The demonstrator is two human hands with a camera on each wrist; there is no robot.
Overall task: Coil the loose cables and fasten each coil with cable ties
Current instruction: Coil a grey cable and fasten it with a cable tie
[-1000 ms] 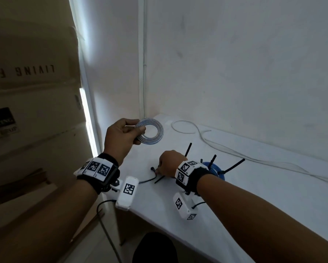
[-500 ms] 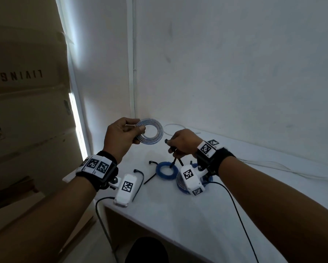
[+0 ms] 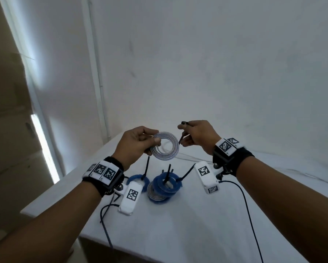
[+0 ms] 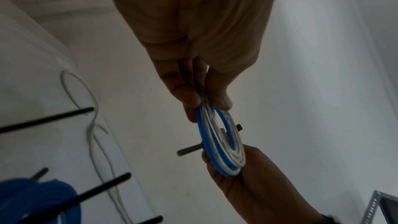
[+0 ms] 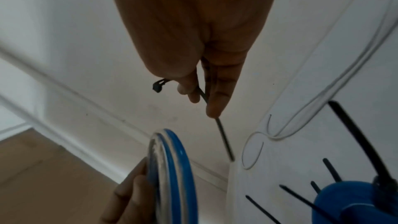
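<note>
The left hand (image 3: 134, 143) holds a small coil of blue and clear-white cable (image 3: 166, 145) up in the air above the counter (image 3: 178, 234). Its thumb and fingers are curled and pinch the left rim of the coil; the rest of the ring is free, and its hole is open. The right hand (image 3: 197, 135) is just beside the coil, on its right. This grip is closed on a black cable tie (image 5: 217, 122): the head of the tie sticks out above the fingers, and the straight tail points down toward the right rim of the coil. In the left wrist view the tail seems to pass by the coil, but I cannot tell if it goes through.

Below the hands, near the front left corner of the counter, lie the finished blue coils (image 3: 165, 186) with black tie tails standing up. A loose white cable (image 4: 94, 135) runs along the back of the counter near the wall. On the right side the counter has bare room.
</note>
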